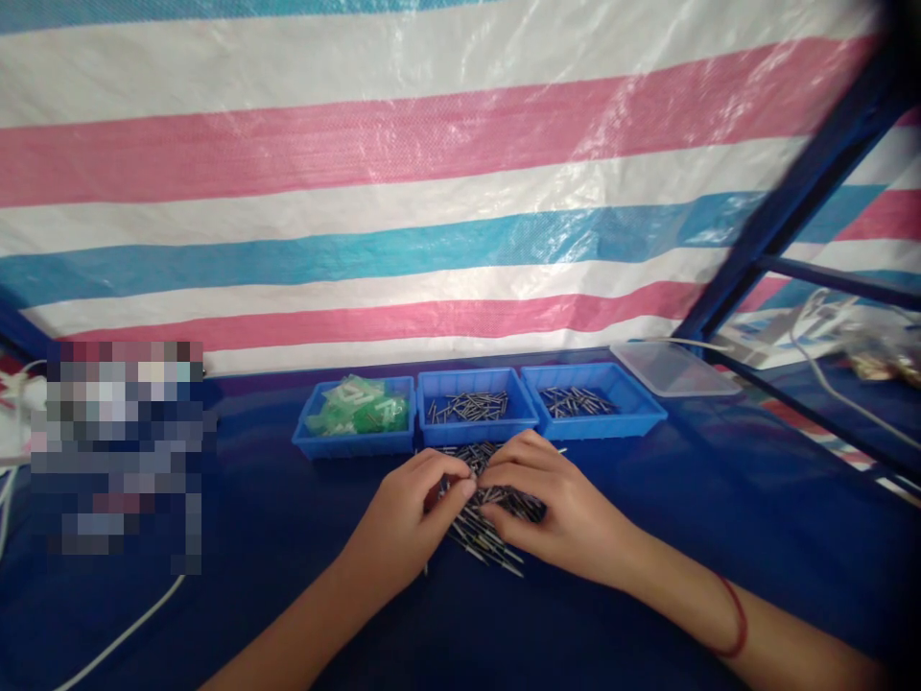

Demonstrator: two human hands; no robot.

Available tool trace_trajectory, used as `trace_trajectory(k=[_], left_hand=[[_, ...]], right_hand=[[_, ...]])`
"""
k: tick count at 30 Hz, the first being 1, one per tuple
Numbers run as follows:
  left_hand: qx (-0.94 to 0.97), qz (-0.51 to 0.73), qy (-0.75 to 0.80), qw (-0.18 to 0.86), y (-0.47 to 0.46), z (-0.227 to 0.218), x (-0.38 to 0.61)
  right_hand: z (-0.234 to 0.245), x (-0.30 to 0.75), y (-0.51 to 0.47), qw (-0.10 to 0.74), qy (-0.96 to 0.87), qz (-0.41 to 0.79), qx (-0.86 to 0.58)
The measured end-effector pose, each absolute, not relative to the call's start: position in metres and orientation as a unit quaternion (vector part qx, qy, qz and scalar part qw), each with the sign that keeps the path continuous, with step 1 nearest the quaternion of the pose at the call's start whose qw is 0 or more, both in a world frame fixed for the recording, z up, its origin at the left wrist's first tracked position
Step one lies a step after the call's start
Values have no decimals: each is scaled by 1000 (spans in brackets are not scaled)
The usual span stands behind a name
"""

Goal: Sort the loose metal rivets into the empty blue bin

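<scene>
A loose pile of thin metal pins (484, 537) lies on the blue table (288, 537) in front of three blue trays. My left hand (403, 513) rests on the pile's left side with its fingers curled and pinched over the pins. My right hand (554, 504) lies over the pile's right side, fingers bent and pressed onto the pins. The fingertips of both hands almost meet at the pile's middle. What each pinch holds is too small to make out.
The left tray (356, 413) holds green plastic parts; the middle tray (475, 408) and right tray (591, 401) hold pins. A clear lid (673, 369) sits at the right. A striped tarp (432, 192) closes the back. A blue frame (791, 211) and cables (835, 384) stand right.
</scene>
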State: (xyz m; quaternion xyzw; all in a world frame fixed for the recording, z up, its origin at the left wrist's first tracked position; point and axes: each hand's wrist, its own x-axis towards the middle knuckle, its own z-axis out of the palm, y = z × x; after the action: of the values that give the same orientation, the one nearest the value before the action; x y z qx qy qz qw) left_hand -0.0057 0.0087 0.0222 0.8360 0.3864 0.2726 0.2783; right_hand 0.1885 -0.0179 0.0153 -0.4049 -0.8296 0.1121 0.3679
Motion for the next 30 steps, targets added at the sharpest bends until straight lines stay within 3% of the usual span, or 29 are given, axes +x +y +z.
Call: trace_trajectory(k=[14,30], left_hand=[[801,347,363,326,0,23,0],[792,354,367,336,0,21,0]], right_hand=[[9,182,-20,427,-774,236,-403],[6,181,-19,498,-716,264,-412]])
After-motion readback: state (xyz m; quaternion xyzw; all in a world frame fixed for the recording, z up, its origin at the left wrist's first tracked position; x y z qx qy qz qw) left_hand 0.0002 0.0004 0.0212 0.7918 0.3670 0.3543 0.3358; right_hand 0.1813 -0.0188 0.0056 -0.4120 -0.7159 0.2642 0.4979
